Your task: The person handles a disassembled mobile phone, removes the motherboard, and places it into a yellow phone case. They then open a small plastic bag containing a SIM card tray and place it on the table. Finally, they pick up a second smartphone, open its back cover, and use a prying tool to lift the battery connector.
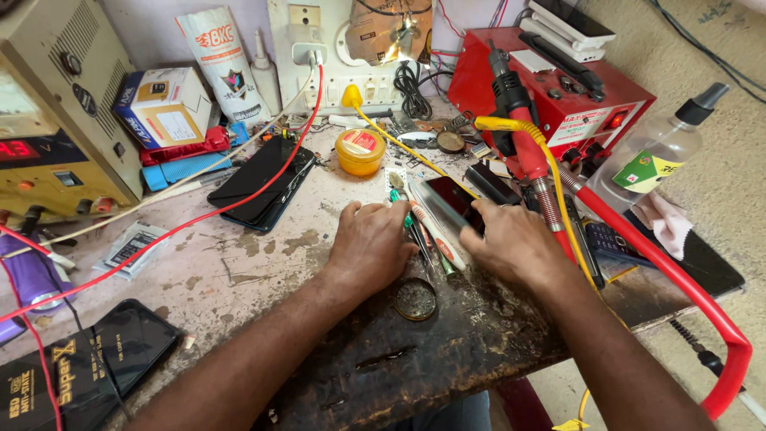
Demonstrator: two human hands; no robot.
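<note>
My left hand (369, 243) lies palm down on the worn bench, its fingers resting on a bundle of pens and small tools (427, 227). To its right, my right hand (511, 243) grips the near edge of a small dark phone (452, 199) that lies tilted on the bench. A round metal tin (416, 299) sits just in front of my left hand. A yellow wire (415, 156) runs over the phone toward the back.
A red soldering station (558, 88) with its handpiece stands at back right, with a spray bottle (654, 152) beside it. A yellow paste jar (360, 150), a black phone (263, 183), a power supply (56, 120), boxes and red cables crowd the left and back.
</note>
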